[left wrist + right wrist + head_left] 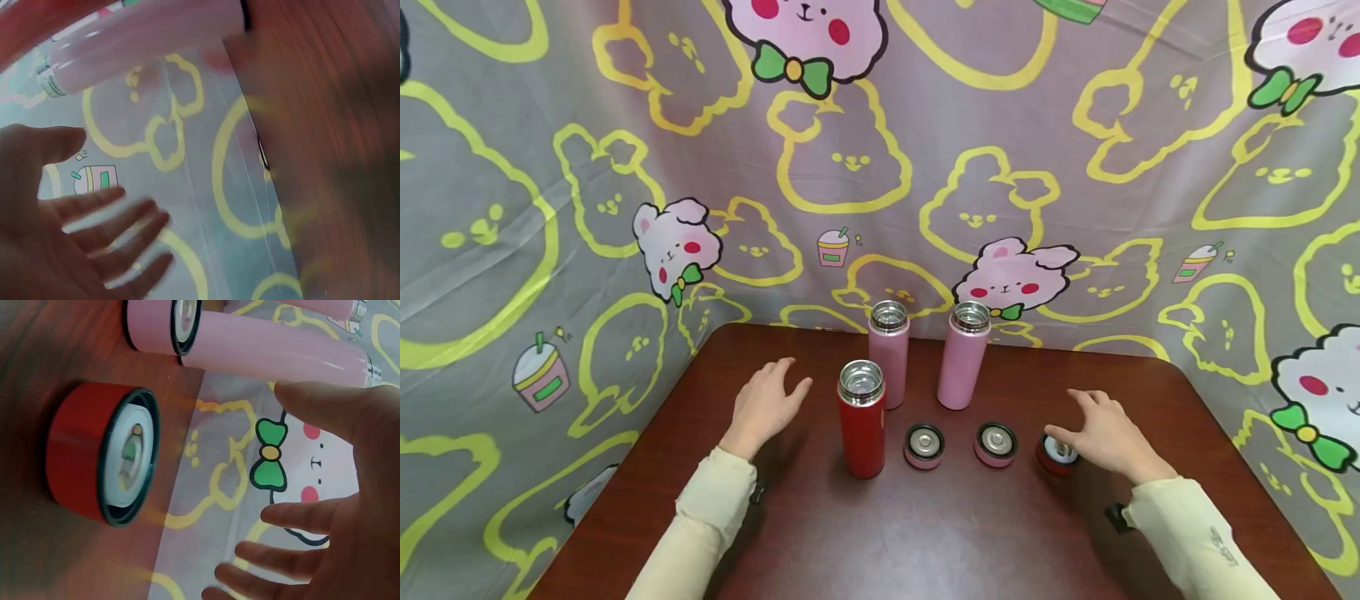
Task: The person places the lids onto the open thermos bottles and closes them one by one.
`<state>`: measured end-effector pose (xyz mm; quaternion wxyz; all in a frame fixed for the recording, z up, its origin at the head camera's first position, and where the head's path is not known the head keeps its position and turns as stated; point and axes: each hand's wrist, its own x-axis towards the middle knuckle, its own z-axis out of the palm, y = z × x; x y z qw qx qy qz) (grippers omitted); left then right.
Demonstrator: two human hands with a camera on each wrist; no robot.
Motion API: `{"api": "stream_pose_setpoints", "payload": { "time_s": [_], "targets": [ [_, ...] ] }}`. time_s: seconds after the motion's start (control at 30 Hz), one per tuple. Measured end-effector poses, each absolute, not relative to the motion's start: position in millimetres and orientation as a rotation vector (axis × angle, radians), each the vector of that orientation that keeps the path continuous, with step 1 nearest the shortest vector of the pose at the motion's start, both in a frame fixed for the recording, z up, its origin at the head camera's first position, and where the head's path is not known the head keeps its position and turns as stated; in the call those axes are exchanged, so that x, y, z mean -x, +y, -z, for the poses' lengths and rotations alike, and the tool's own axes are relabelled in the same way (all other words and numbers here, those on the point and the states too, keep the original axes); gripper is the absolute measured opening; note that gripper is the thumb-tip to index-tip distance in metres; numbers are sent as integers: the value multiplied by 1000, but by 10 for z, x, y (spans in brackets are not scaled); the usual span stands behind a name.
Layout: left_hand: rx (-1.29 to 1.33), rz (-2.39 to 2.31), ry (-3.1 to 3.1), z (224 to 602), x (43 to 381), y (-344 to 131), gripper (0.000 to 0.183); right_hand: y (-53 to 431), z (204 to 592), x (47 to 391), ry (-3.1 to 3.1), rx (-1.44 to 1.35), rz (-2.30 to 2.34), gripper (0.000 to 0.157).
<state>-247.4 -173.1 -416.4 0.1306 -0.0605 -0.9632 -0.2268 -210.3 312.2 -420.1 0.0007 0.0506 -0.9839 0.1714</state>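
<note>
My left hand (765,408) hovers left of an uncapped red thermos bottle (862,433), its fingers spread and holding nothing. Over at the right, my right hand (1108,433) hangs above a red bottle lid (87,450) with its fingers apart; the right wrist view shows a gap between hand and lid. Behind the red bottle stand two uncapped pink thermos bottles, one nearer the middle (889,358) and one further right (964,358). Two pink lids, a left one (923,446) and a right one (996,444), lie with their inner sides up between the red bottle and the red lid.
All of these stand on a dark reddish-brown wooden table (940,533). A grey cloth (880,225) with yellow bear outlines and white cartoon animals hangs behind and along both sides of the table.
</note>
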Motion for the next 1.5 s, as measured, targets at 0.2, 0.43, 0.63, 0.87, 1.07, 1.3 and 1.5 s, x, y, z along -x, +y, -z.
{"api": "stream_pose_setpoints", "payload": {
  "time_s": [0.2,0.43,0.63,0.87,1.07,1.3,1.5],
  "targets": [
    [405,1072,-2586,4220,2435,-1594,30,3173,4306,2054,-3093,-262,-582,81],
    [612,1659,-2461,4258,2376,-1454,60,3205,4470,2056,-3112,-303,-597,88],
    [789,1948,-2509,4306,2280,-1408,83,3211,4589,2063,-3123,-284,-578,90],
    [896,2030,-2524,4413,2252,-1365,93,3204,4662,2067,-3121,-299,-556,90],
    [741,2032,-2548,4464,2242,-1270,95,3210,4697,2075,-3143,-267,-564,86],
    [626,2049,-2533,4333,2173,-1132,89,3213,4701,2093,-3156,-244,-584,85],
    [582,1993,-2538,4160,2082,-1080,85,3195,4724,2118,-3140,-256,-564,79]
  ]
}}
